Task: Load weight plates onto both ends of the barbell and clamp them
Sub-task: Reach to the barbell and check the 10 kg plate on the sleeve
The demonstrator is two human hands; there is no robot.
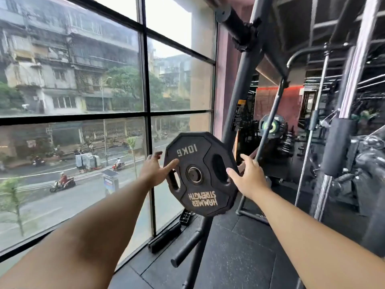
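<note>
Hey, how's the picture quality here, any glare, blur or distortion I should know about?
Head view: the wide-angle lens bows the window bars and the rack uprights. The sky in the top panes is blown out white, and the gym on the right is dim. The plate is sharp with readable lettering and shows no clear motion blur.

Window glass [73, 80] blocks the left, rack uprights [239, 97] the right, weight plate [200, 174] the centre; floor [239, 257] at lower centre lies open.

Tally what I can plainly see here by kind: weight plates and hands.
Weight plates: 2, the 10KG plate up front and a green-ringed plate farther back
Hands: 2, left hand and right hand, both touching the 10KG plate
Total: 4
</note>
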